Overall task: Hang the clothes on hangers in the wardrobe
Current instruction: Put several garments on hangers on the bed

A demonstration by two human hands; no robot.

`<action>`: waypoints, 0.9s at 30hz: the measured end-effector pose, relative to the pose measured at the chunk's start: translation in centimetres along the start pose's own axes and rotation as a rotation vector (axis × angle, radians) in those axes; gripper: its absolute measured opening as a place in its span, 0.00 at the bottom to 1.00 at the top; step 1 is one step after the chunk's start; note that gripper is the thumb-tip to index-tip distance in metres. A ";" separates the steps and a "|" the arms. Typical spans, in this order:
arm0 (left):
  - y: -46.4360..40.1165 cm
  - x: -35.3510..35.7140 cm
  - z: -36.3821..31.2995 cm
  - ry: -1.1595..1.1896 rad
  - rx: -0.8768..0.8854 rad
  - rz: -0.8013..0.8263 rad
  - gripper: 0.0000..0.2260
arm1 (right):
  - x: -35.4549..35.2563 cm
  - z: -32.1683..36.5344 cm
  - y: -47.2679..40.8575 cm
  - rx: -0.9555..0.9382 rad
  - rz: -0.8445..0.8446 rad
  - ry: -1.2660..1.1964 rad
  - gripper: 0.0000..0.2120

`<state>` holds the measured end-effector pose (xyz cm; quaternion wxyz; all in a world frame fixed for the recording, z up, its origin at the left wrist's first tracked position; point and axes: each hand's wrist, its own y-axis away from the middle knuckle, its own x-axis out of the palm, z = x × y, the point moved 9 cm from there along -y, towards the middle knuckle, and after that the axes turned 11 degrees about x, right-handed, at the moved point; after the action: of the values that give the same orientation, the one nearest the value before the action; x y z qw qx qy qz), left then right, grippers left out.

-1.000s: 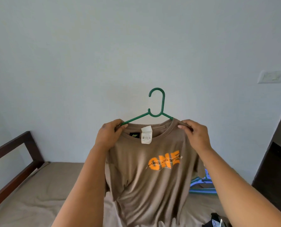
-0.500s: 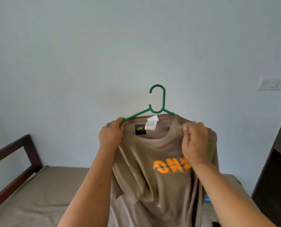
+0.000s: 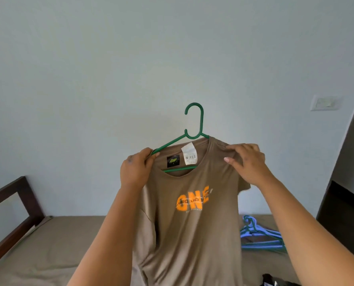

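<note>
Head view. Left hand (image 3: 135, 173) gripping the bare left arm of the green hanger (image 3: 193, 129) together with the collar edge of the brown T-shirt (image 3: 189, 221); right hand (image 3: 246, 163) laid over the right shoulder of the shirt, fingers curled and pinching the fabric there. Compared with half a second ago: right shoulder now drawn over the hanger's right arm, print "ONE" turned square and legible, cloth hanging flatter. Compared with a second ago: right hand shifted from the collar's edge onto the shoulder seam. Left hanger arm exposed above the fabric, lower bar showing through the neck opening; left shoulder thus judged not yet seated. Shirt held aloft in front of a pale wall (image 3: 110, 79), hem dropping toward the bed (image 3: 68, 244). Spare blue and green hangers (image 3: 260, 236) lying on the bed at right. Wardrobe not identifiable; hanging step judged outstanding.
</note>
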<state>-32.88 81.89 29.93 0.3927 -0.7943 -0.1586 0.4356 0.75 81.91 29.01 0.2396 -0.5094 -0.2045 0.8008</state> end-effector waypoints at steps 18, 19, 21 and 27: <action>0.7 -1.9 1.0 0.274 -0.038 -0.127 0.35 | -3.4 1.2 -3.7 0.006 -0.059 -0.366 0.07; 1.2 -2.0 1.4 0.297 -0.087 -0.150 0.32 | -3.6 1.1 -3.8 0.004 -0.053 -0.360 0.07; 1.5 -2.8 1.6 0.310 -0.136 -0.221 0.19 | -3.8 0.7 -4.0 0.004 -0.051 -0.339 0.08; -0.7 -5.9 1.5 0.273 -0.050 -0.320 0.05 | -3.9 0.0 -3.2 -0.039 -0.033 -0.267 0.10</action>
<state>-37.46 79.54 33.32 0.4548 -0.8201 -0.2388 0.2522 2.75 82.16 33.61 0.2134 -0.3993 -0.2582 0.8534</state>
